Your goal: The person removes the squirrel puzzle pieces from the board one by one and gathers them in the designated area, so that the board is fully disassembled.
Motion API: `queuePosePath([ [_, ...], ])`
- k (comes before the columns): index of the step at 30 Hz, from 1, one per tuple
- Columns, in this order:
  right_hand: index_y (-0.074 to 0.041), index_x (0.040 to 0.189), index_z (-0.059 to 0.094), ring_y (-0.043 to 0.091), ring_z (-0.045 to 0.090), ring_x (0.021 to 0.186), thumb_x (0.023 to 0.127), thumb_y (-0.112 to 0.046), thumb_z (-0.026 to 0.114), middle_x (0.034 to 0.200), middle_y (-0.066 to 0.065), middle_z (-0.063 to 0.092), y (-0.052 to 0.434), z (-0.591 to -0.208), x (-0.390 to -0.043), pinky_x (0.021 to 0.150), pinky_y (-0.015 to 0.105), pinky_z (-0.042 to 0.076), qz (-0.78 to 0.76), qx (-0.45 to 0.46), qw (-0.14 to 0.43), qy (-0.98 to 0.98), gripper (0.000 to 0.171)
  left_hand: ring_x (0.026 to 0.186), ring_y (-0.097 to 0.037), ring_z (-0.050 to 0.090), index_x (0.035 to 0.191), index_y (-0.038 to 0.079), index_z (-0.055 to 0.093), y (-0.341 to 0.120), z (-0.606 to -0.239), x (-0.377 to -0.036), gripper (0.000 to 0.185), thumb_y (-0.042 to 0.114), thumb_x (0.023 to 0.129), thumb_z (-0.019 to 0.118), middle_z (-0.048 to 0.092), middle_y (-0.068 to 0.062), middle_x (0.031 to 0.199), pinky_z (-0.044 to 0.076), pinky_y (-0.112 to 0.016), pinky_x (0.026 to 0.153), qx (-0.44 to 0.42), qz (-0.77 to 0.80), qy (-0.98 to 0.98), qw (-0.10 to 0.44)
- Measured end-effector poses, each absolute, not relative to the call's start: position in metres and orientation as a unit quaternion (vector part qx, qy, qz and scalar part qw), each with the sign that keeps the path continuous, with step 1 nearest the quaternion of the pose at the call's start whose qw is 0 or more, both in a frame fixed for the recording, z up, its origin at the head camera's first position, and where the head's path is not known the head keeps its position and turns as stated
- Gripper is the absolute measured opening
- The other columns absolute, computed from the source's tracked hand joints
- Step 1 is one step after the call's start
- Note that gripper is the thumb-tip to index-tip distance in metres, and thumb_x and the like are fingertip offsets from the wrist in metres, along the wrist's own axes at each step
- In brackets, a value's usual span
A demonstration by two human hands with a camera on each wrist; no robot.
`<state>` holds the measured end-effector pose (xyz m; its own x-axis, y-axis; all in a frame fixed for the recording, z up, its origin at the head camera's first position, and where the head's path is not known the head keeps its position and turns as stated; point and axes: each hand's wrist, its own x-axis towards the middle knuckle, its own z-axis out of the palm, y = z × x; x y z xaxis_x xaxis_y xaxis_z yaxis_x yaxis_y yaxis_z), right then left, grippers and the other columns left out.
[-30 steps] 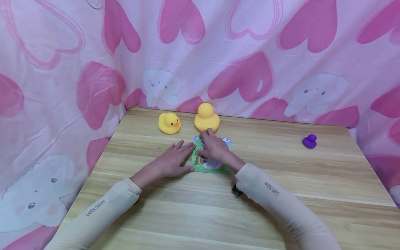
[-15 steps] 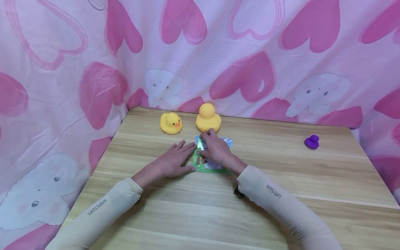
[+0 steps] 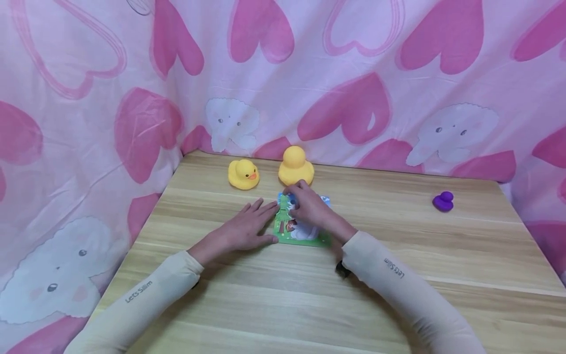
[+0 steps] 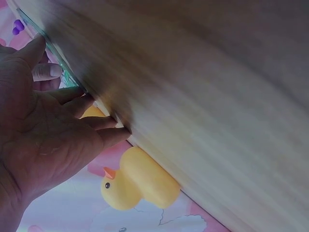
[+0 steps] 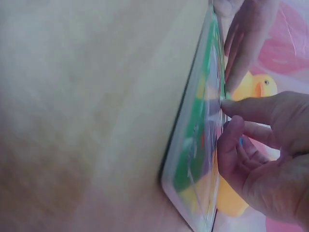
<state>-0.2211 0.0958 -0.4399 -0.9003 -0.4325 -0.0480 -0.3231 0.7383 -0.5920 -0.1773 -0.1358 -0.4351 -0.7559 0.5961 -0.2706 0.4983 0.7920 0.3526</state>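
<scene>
A small picture puzzle in a green tray [image 3: 305,239] lies flat on the wooden table [image 3: 283,305] in front of two yellow ducks. My left hand [image 3: 249,227] lies flat on the table, its straight fingertips against the tray's left edge [image 4: 66,77]. My right hand [image 3: 299,204] rests over the puzzle's upper part. Its curled index finger and thumb pinch a puzzle piece [image 3: 286,202] near the top left corner. In the right wrist view those fingertips [image 5: 226,110] touch the puzzle face [image 5: 195,130]. The hand hides the puzzle's right half.
A small yellow duck [image 3: 243,174] and a larger yellow duck [image 3: 295,167] stand just behind the puzzle. A purple duck [image 3: 443,201] sits far right on the table. A pink heart-print cloth [image 3: 353,73] hangs behind and at both sides.
My right hand has shifted slightly right and back, so more of the picture shows. The piece that stood tilted now lies lower at the top left. My left hand has stayed put.
</scene>
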Motion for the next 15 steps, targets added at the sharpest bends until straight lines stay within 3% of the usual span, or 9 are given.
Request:
queuePosePath([
  [5,-0.011,0.141,0.061,0.018,0.063,0.092,0.093,-0.004,0.078,0.130,0.012,0.052,0.0987,-0.4379,-0.2242,0.080,0.031,0.057,-0.285,-0.214,0.101,0.929,0.051,0.167,-0.038,0.005,0.172,0.020,0.016,-0.1345,-0.4363,-0.1774,0.091,0.062,0.103,0.058,0.015,0.000,0.180,0.010,-0.062,0.135,0.293,0.128,0.928,0.192],
  [15,-0.012,0.143,0.061,0.019,0.062,0.096,0.094,-0.002,0.075,0.127,0.008,0.052,0.0979,-0.4404,-0.2229,0.083,0.032,0.058,-0.276,-0.215,0.081,0.933,0.051,0.167,-0.037,0.005,0.172,0.021,0.016,-0.1352,-0.4370,-0.1781,0.090,0.062,0.103,0.057,0.014,0.001,0.180,0.009,-0.061,0.135,0.291,0.128,0.929,0.190],
])
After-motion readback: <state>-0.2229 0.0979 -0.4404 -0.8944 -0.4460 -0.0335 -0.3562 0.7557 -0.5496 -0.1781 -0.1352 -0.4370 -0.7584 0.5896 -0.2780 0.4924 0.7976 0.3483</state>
